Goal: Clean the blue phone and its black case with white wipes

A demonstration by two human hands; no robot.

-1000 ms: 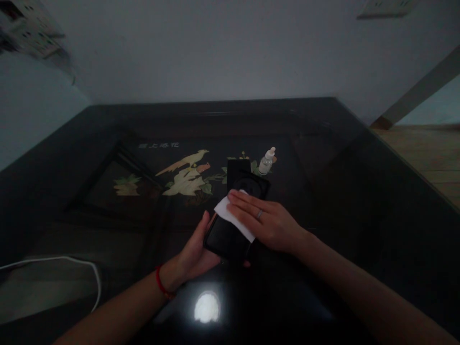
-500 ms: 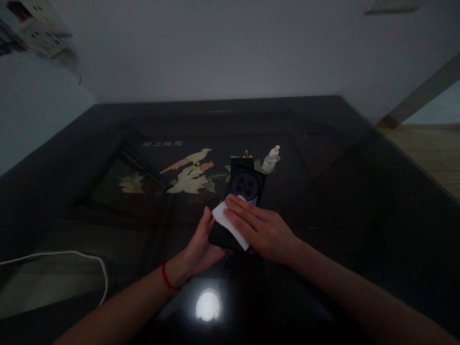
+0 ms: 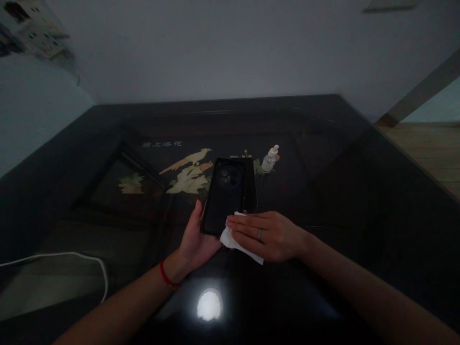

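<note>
A black phone (image 3: 224, 201), its round camera bump facing up, is held from below and the left by my left hand (image 3: 197, 239), which wears a red bracelet (image 3: 166, 274). The thumb lies along the phone's left edge. My right hand (image 3: 268, 235), with a ring on one finger, presses a folded white tissue (image 3: 233, 239) against the lower right corner of the phone. Behind the phone on the right, a flat black rectangular thing (image 3: 251, 182) shows in part; its kind is unclear.
A small dropper bottle (image 3: 269, 160) with a white top stands beyond the phone on the dark glossy table (image 3: 323, 201). The tabletop carries a bird-and-flower picture (image 3: 189, 175). A white cable (image 3: 82, 254) curves at the left, and a pale wall (image 3: 223, 52) rises behind.
The phone has shifted left and a little away, uncovering more of the black thing behind it. My right hand with the tissue has slid down from near the camera bump to the phone's lower corner.
</note>
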